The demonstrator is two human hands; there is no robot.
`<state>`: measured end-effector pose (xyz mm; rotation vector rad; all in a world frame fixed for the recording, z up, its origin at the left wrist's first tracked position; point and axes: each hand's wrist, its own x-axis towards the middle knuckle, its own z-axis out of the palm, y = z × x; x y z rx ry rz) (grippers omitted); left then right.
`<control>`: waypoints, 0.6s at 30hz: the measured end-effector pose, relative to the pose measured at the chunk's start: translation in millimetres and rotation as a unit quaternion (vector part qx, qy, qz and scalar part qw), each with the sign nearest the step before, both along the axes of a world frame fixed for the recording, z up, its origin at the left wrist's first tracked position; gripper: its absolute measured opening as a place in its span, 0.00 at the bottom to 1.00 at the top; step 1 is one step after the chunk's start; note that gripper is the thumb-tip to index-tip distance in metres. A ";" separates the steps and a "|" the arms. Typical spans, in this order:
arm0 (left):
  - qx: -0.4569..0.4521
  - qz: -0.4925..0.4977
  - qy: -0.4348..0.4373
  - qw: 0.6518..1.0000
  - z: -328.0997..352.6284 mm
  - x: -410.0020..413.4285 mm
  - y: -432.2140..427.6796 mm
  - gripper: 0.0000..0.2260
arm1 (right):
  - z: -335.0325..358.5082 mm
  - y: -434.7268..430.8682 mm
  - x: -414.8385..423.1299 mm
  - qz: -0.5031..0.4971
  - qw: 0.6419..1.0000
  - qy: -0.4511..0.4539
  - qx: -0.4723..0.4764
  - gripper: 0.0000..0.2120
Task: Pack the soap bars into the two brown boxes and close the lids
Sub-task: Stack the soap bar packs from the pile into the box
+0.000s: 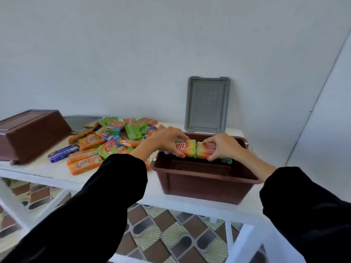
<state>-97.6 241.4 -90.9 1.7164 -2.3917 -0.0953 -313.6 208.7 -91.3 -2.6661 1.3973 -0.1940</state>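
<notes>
1. The box (205, 179), brown and open-topped, stood upright on the white table (57, 175).
2. Over the box's far rim, the left hand (167, 141) gripped an orange-and-green bar (187, 147), with its fingers curled over the top and its thumb beneath.
3. Just right of it, also over the far rim, the right hand (224, 147) gripped a second bar (206, 150) in the same way. The two bars lay end to end, touching.
4. At the box's far right side, under the right hand, a green wrapper (228, 160) showed. Whether it lay inside the box could not be told.
5. Inside the box, only dark brown walls showed on the near side. The hands and bars hid the far side.
6. Behind the box, a grey lid (207, 105) leaned upright against the wall (133, 54).
7. Left of the box, a pile (106, 141) of loose bars lay on the table, mostly orange and green. A blue bar (63, 150) lay at the edge of the pile farthest from the box.
8. Farther left of the box, beyond the pile, the second box (32, 133) sat upside down and tilted, so its contents could not be seen.
9. A second lid (81, 121) lay flat at the back of the table, well left of the box and between the second box and the pile.
10. Black sleeves (95, 205) covered both arms to the wrists, on the near side of the box.
</notes>
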 end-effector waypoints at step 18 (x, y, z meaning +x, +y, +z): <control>0.102 -0.068 -0.213 0.969 -70.3 -46.5 -66.4 0.29 | -49.1 -31.3 -13.9 -0.013 0.990 0.133 0.051 0.32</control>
